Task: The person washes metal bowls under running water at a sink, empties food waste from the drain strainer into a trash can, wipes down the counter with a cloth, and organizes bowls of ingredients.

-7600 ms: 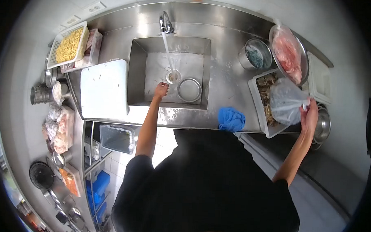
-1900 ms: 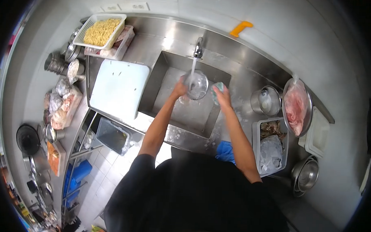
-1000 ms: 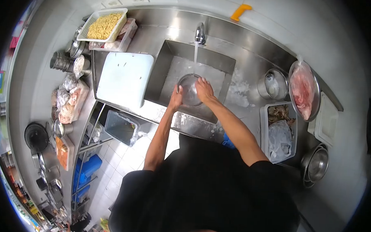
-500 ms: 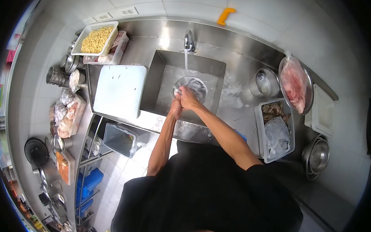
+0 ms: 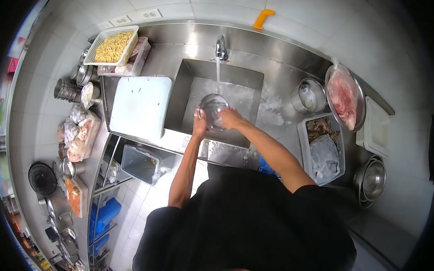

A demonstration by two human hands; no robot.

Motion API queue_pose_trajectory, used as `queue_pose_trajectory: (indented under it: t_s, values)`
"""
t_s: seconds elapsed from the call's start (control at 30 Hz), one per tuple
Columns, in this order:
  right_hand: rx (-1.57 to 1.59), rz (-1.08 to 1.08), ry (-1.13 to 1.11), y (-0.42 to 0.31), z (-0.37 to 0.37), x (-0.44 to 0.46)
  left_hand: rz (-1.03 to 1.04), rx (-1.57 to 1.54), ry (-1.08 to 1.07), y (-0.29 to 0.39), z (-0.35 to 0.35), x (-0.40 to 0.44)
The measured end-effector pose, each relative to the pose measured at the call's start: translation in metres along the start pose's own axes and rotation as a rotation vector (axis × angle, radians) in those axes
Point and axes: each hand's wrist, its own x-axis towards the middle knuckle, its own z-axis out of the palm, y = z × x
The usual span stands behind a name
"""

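Note:
Inside the steel sink (image 5: 188, 82), a round metal bowl (image 5: 212, 105) is tilted beneath the running tap (image 5: 221, 49). My left hand (image 5: 199, 122) grips the bowl's left edge, its fingers closed on the rim. At the opposite side, my right hand (image 5: 230, 118) is closed on the bowl's right edge, though its fingertips are partly blurred. Water falls from the tap near the bowl's far rim.
A white cutting board (image 5: 139, 106) lies left of the sink, with a basket of noodles (image 5: 114, 47) behind it. On the right are a metal pot (image 5: 308, 95), bagged meat (image 5: 342, 99) and a plastic tub (image 5: 308, 160). A grey bin (image 5: 140, 164) stands below.
My hands were together over the bowl, which sat lower in the sink. Now they are apart at its two sides, and the bowl is tilted and nearer to me.

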Motion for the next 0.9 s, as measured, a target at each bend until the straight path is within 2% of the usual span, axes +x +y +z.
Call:
queue_pose_trajectory:
  t_s: [0.1,0.13,0.23,0.27,0.33,0.37,0.4,0.43,0.5,0.53,0.63,0.67,0.77,0.8,0.87,0.9]
  values:
    - [0.021,0.077,0.701,0.005,0.018,0.033,-0.064,-0.284,-0.136,-0.041,0.014,0.019]
    - [0.343,0.113,0.63,-0.02,0.004,0.022,-0.035,-0.428,-0.252,-0.057,0.014,0.031]
    - [0.593,0.017,0.293,-0.018,0.037,0.035,-0.028,-0.437,-0.035,-0.091,-0.008,0.073]
    - [0.43,-0.028,0.262,-0.016,0.025,0.021,-0.004,-0.313,0.038,-0.057,-0.01,0.051]
    - [0.104,-0.122,0.197,-0.007,-0.031,-0.025,0.07,-0.171,0.097,-0.033,-0.013,0.025]
    - [0.066,-0.166,0.336,0.01,-0.045,-0.032,0.108,-0.102,0.126,-0.019,-0.012,0.01]
    - [0.275,-0.159,0.402,0.02,-0.052,-0.026,0.057,-0.101,0.11,0.007,-0.007,-0.013]
    - [0.484,-0.169,0.474,0.03,-0.06,-0.02,0.026,-0.12,0.03,-0.001,-0.013,-0.005]
    - [1.393,-0.063,0.43,0.032,-0.067,-0.008,-0.039,-0.156,-0.14,0.002,-0.022,0.002]
    - [1.857,-0.137,0.344,0.032,-0.067,-0.008,0.005,-0.086,-0.139,0.002,-0.021,0.003]
    - [2.264,-0.045,0.124,0.003,-0.038,-0.011,0.336,0.193,-0.044,0.018,0.005,0.015]
    - [2.278,-0.181,0.291,-0.002,-0.022,-0.013,0.489,0.336,0.099,0.037,0.01,0.009]
    - [2.393,-0.06,0.396,-0.023,-0.013,-0.023,0.638,0.289,0.629,0.018,0.025,0.037]
    - [2.314,-0.04,0.378,-0.023,0.007,-0.019,0.58,0.27,0.847,0.013,0.038,0.041]
    - [2.118,0.27,0.483,-0.022,0.046,0.006,0.407,0.008,0.802,0.007,0.067,0.036]
    - [1.959,0.465,0.554,-0.022,0.038,-0.002,0.308,-0.118,0.776,0.003,0.08,0.032]
